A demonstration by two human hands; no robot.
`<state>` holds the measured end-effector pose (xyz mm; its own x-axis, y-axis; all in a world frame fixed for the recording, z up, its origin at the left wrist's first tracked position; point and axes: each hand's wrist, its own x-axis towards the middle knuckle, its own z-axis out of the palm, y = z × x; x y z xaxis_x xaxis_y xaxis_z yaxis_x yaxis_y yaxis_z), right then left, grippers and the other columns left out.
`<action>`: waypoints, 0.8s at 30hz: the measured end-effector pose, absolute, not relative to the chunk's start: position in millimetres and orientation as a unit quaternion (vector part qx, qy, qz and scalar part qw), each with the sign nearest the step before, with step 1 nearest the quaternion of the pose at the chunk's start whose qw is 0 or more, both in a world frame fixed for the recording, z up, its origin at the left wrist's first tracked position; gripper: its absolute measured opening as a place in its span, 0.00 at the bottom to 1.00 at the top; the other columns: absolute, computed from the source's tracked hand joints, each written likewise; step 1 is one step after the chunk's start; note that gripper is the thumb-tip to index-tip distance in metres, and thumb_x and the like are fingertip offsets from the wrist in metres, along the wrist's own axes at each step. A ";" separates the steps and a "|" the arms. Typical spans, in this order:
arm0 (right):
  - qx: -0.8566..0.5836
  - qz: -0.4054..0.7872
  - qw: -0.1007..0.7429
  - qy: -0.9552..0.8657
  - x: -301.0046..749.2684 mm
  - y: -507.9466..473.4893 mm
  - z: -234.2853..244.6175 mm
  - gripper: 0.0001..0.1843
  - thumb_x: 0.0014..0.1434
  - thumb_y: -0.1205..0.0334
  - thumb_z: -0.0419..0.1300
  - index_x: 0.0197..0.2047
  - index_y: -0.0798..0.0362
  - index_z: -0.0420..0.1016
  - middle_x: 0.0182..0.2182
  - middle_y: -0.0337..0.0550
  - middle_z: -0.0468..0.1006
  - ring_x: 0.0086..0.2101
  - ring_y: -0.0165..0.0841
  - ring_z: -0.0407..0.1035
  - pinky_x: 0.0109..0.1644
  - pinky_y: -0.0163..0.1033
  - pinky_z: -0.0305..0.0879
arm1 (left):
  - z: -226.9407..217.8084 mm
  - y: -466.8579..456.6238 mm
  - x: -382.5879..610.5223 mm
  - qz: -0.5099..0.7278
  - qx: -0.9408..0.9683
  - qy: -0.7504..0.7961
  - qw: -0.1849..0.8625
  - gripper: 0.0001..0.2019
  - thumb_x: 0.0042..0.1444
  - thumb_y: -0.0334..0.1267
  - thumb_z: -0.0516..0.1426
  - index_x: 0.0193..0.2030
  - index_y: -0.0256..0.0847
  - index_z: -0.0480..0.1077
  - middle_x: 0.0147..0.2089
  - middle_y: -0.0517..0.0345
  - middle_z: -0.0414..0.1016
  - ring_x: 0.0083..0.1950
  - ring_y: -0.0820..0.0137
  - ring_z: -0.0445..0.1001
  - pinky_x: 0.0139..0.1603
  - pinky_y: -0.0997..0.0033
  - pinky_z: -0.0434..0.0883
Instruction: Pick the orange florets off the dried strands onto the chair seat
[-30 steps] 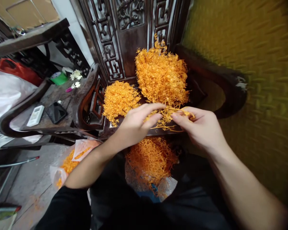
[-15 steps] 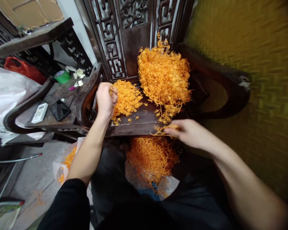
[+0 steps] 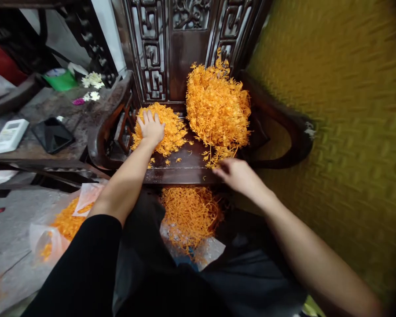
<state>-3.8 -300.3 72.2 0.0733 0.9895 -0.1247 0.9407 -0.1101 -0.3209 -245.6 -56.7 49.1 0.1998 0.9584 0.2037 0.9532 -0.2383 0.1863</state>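
My left hand (image 3: 152, 128) lies palm down with spread fingers on a low heap of small orange blossoms (image 3: 171, 132) on the seat. To its right stands a bigger mound of orange flower sprigs (image 3: 219, 105), some hanging toward the seat's front edge. At those lower sprigs is my right hand (image 3: 236, 174), its fingers curled in; whatever is between the fingertips is hidden. Below the seat edge, between my knees, sits a tangle of thin orange stems (image 3: 191, 215) on clear plastic.
The dark carved wooden chair (image 3: 188, 176) has curved arms on both sides. On the left chair lie a white remote-like device (image 3: 9, 135), a black tray-like object (image 3: 53, 134), a green tape roll (image 3: 61, 79) and white flowers (image 3: 93, 80). A plastic bag of orange blossoms (image 3: 67, 220) stands on the floor.
My left hand has opened from a fist and come down on the blossom heap. The stem that my right hand held is no longer seen there; that hand has moved to the hanging sprigs.
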 end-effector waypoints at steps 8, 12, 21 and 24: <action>-0.823 -0.024 0.201 -0.531 71.5 -214.2 82.7 0.23 0.63 0.61 0.60 0.59 0.64 0.75 0.48 0.65 0.79 0.42 0.45 0.72 0.50 0.46 0.66 | 68.6 -131.4 -121.8 0.187 0.886 0.416 0.089 0.41 0.67 0.48 0.54 0.79 0.24 0.48 0.83 0.31 0.42 0.84 0.43 0.38 0.81 0.35 0.39; -0.806 -0.068 0.255 -0.529 81.8 -225.2 82.9 0.18 0.68 0.53 0.54 0.42 0.58 0.80 0.39 0.57 0.81 0.36 0.40 0.69 0.45 0.43 0.64 | 47.4 -168.8 -59.9 0.111 0.911 0.357 0.172 0.53 0.60 0.60 0.61 0.81 0.32 0.44 0.84 0.35 0.34 0.82 0.33 0.36 0.76 0.24 0.48; -0.805 -0.118 0.284 -0.508 96.6 -260.3 79.1 0.21 0.69 0.53 0.53 0.43 0.60 0.82 0.42 0.63 0.81 0.43 0.48 0.74 0.51 0.48 0.67 | 23.5 -109.2 -114.5 0.116 0.856 0.494 0.096 0.23 0.69 0.32 0.45 0.64 0.26 0.72 0.63 0.29 0.74 0.66 0.48 0.70 0.69 0.44 0.59; -0.790 -0.119 0.310 -0.515 94.7 -260.6 75.9 0.21 0.69 0.54 0.53 0.46 0.60 0.83 0.45 0.63 0.81 0.45 0.47 0.74 0.54 0.47 0.67 | 4.7 -93.7 -135.5 0.037 0.889 0.444 0.101 0.18 0.65 0.32 0.52 0.53 0.28 0.80 0.56 0.32 0.80 0.64 0.50 0.73 0.71 0.45 0.57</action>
